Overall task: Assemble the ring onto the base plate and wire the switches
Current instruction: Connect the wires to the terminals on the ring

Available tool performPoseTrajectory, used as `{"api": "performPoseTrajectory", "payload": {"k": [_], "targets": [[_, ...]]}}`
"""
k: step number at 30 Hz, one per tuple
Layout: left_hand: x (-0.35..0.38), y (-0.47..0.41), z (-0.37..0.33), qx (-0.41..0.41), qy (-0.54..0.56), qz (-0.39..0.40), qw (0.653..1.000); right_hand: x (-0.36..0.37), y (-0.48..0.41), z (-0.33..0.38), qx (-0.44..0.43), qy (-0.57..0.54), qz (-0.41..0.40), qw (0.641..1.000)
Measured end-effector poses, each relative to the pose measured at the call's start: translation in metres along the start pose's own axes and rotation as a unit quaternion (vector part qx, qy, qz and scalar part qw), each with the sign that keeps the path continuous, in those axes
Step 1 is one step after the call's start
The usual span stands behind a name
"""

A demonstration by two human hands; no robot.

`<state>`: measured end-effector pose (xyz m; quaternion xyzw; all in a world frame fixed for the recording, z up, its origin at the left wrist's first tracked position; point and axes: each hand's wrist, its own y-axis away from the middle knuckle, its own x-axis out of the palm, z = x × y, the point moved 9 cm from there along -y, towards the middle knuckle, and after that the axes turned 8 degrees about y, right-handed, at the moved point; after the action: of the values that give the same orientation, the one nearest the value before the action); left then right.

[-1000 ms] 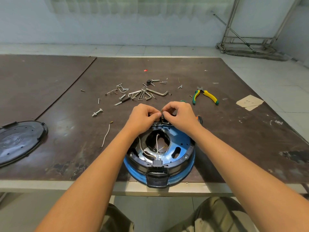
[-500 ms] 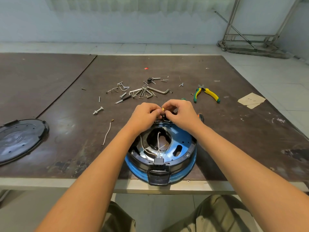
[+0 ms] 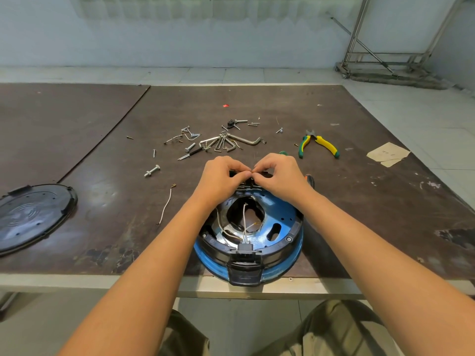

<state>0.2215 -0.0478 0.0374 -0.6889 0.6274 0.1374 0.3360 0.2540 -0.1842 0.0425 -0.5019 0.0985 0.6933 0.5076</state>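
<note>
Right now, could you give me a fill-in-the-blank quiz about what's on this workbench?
1. The left hand and right hand pinch a small part at the ___ side of the ring.
2. The ring sits on a ___ base plate.
3. The pliers lie to the ___ of both hands.
4. The loose white wire on the table is touched by ___ hand.
Missing words: far; blue; right; neither.

left hand, right hand, perhaps covering terminal
</note>
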Motion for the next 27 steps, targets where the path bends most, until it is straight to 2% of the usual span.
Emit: {"api": "performPoseTrajectory", "payload": {"k": [5, 11, 18, 27], "targets": [[-0.001, -0.002, 0.008, -0.023, -0.003, -0.019, 1.0, 0.0, -0.002, -0.012, 0.055, 0.002, -0.014, 0.998], [0.012, -0.005, 0.011, -0.016, -0.037, 0.029, 0.999, -0.001, -0.002, -0.021, 0.087, -0.022, -0.039, 0.995], [0.014, -0.006, 0.013, -0.006, -0.048, 0.03, 0.998, 0.021, -0.005, -0.019, 0.072, 0.021, 0.082, 0.994], [0.01, -0.005, 0.01, -0.014, -0.025, 0.022, 0.999, 0.024, -0.004, -0.02, 0.072, 0.029, 0.095, 0.992]]}}
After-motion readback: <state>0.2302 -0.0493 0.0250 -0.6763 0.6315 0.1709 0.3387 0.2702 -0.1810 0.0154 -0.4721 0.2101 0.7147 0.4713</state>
